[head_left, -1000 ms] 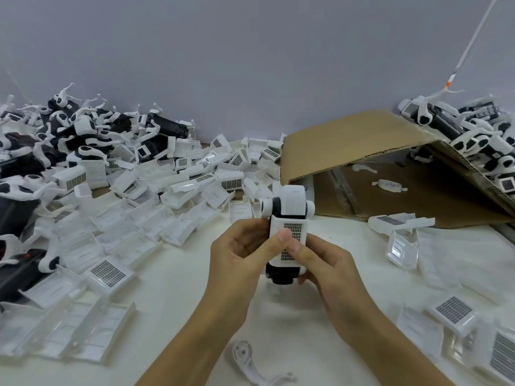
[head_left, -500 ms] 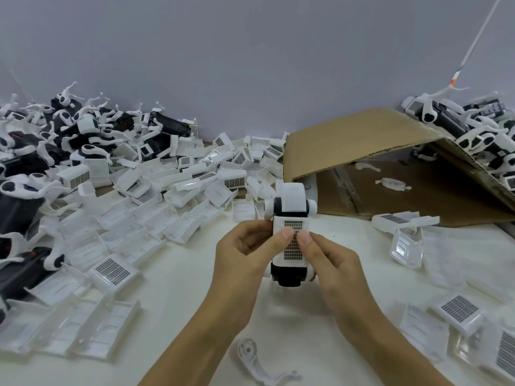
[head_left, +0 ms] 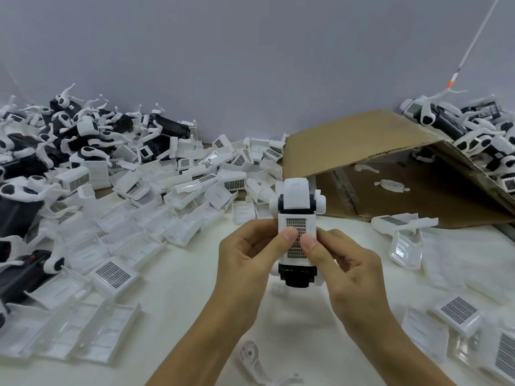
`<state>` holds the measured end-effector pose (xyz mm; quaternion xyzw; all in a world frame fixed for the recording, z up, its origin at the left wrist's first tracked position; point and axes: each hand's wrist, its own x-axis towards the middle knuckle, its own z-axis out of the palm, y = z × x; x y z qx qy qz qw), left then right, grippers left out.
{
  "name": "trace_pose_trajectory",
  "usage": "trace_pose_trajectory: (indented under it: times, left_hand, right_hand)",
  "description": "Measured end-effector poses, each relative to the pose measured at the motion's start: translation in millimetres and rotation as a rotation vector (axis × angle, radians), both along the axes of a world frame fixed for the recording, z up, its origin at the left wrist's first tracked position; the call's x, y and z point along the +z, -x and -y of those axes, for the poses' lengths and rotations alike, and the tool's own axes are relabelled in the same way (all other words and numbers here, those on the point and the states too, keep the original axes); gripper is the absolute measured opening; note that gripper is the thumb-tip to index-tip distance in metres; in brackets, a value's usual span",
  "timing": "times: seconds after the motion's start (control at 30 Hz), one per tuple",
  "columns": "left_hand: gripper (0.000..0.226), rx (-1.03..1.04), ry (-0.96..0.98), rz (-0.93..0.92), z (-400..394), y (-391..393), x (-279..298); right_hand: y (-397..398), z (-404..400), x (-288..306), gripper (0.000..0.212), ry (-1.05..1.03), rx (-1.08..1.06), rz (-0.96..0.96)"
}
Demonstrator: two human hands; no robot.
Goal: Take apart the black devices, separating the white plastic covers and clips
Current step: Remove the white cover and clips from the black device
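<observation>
Left hand (head_left: 245, 254) and right hand (head_left: 342, 263) both grip one black device (head_left: 296, 238), held upright above the table (head_left: 178, 291) between them. Left hand wraps the device's left side, thumb tip pressed on the gridded front of its white cover (head_left: 296, 232); right hand wraps the right side, thumb pressed on the same grid just beside the left thumb (tips nearly touching). Fingers of both hands curl behind the device, mostly hidden. Black body shows only at the device's lower end, below the thumbs, and as a thin band near the top under a white clip (head_left: 296, 199) with rounded ends sticking out either side.

Below the device, near the frame's bottom edge, a loose white curved clip (head_left: 256, 363) lies on the table between the forearms. Left of the device: a spread of detached white covers (head_left: 117, 274), flat and open, some with grid labels. Farther left and behind the device, a heap of black devices (head_left: 83, 135) with white clips mixed in. Right of and behind the device, an opened cardboard box (head_left: 362, 146) lying on its side, a couple of small white parts inside. On the box's far right side, another pile of devices (head_left: 473, 135). Right of the device, more loose covers (head_left: 457, 313) on the table (some clear-looking, hard to tell).
</observation>
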<state>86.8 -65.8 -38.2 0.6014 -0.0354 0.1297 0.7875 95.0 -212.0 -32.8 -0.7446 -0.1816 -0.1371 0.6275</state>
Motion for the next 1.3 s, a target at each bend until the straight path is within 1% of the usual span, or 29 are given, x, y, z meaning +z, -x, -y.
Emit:
trace_pose_trajectory:
  times: [0.07,0.13,0.2,0.23,0.3,0.33,0.37,0.4,0.47,0.5,0.53,0.6,0.67,0.73,0.77,0.8,0.83,0.87,0.9,0.93,0.97,1.0,1.07,1.13,1.17,1.2,1.23,1.3]
  left_hand:
    - [0.022,-0.002,-0.013,-0.018,2.5,-0.8,-0.8]
    - [0.025,0.028,-0.097,-0.021,1.9,-1.4,-2.8]
    - [0.027,0.087,-0.170,-0.023,-5.0,-4.7,-3.2]
    - [0.031,0.111,-0.143,-0.033,-10.1,-7.6,-4.2]
    - [0.041,0.138,-0.005,-0.089,-20.8,-15.5,-6.8]
    - [0.042,0.140,0.031,-0.116,-24.7,-19.0,-8.7]
    - [0.038,0.130,0.029,-0.136,-26.9,-21.6,-11.2]
    - [0.032,0.103,-0.018,-0.143,-27.7,-23.7,-14.3]
    - [0.020,0.044,-0.166,-0.146,-26.3,-26.8,-20.4]
    - [0.020,0.041,-0.207,-0.151,-25.7,-28.7,-22.6]
    - [0.021,0.053,-0.206,-0.156,-26.0,-31.0,-25.1]
    - [0.022,0.092,-0.155,-0.171,-26.8,-34.2,-26.7]
    - [0.021,0.098,-0.152,-0.180,-26.4,-35.0,-24.6]
    - [0.020,0.094,-0.174,-0.185,-25.1,-35.2,-23.0]
    - [0.020,0.097,-0.169,-0.191,-25.2,-35.4,-22.5]
    - [0.020,0.100,-0.155,-0.197,-25.5,-35.6,-21.8]
    - [0.020,0.101,-0.135,-0.201,-25.9,-36.1,-21.4]
    - [0.021,0.099,-0.119,-0.202,-26.1,-36.5,-21.2]
    - [0.021,0.097,-0.105,-0.199,-26.2,-36.6,-20.7]
    - [0.023,0.099,-0.090,-0.193,-26.5,-36.9,-20.1]
    - [0.027,0.113,-0.060,-0.185,-26.8,-37.8,-20.0]
    - [0.030,0.137,-0.009,-0.173,-27.4,-38.9,-19.6]
    - [0.033,0.216,0.083,-0.141,-30.2,-42.2,-20.0]
    - [0.031,0.328,0.129,-0.116,-35.1,-46.1,-20.3]
    - [0.030,0.396,0.153,-0.112,-38.5,-47.4,-19.9]
    - [0.029,0.460,0.181,-0.111,-41.2,-48.4,-18.9]
    - [0.029,0.517,0.206,-0.116,-42.8,-48.1,-17.3]
    - [0.028,0.615,0.212,-0.127,-45.5,-46.3,-14.1]
  right_hand:
    - [1.3,-0.9,2.3,0.020,-0.016,0.020,-0.036]
    - [4.1,-4.6,3.9,0.023,0.004,0.053,-0.093]
    - [5.8,-7.5,5.2,0.030,0.023,-0.005,-0.133]
    - [5.6,-6.7,6.0,0.036,-0.007,-0.049,-0.157]
    - [2.2,-0.9,10.3,0.048,-0.148,-0.120,-0.265]
    - [0.6,2.7,14.4,0.052,-0.204,-0.147,-0.325]
    - [-1.6,6.6,19.6,0.055,-0.230,-0.169,-0.378]
    - [-4.3,11.2,25.6,0.057,-0.240,-0.180,-0.428]
    - [-11.5,22.1,43.5,0.048,-0.214,-0.195,-0.489]
    - [-16.0,29.0,55.9,0.043,-0.190,-0.194,-0.491]
    - [-21.9,37.5,69.9,0.039,-0.161,-0.192,-0.468]
    - [-38.0,58.2,103.3,0.031,-0.099,-0.210,-0.382]
    - [-62.9,81.8,143.9,0.023,-0.063,-0.294,-0.283]
    - [-95.8,107.9,186.0,0.017,-0.146,-0.411,-0.162]
    - [-114.9,118.6,206.6,0.013,-0.241,-0.481,-0.127]
    - [-130.5,128.7,221.1,0.009,-0.255,-0.553,-0.088]
    - [-142.4,137.4,228.2,0.017,-0.223,-0.620,-0.098]
    - [-149.1,143.2,225.9,0.031,-0.082,-0.714,-0.112]
    - [-150.2,143.6,214.2,0.042,0.150,-0.828,-0.106]
    - [-145.0,139.1,197.3,0.044,0.324,-0.896,-0.105]
    - [-136.6,133.4,175.7,0.040,0.350,-0.880,-0.097]
    - [-129.4,123.7,151.6,0.033,0.372,-0.837,-0.040]
    - [-113.6,90.3,105.4,0.021,0.509,-0.692,0.154]
    - [-102.0,56.4,70.7,0.014,0.589,-0.555,0.410]
    - [-95.2,36.7,57.4,0.013,0.608,-0.501,0.489]
    - [-90.4,20.0,48.9,0.014,0.607,-0.432,0.530]
    - [-84.6,3.0,42.9,0.014,0.579,-0.356,0.523]
    - [-76.2,-28.1,29.8,0.008,0.501,-0.197,0.419]
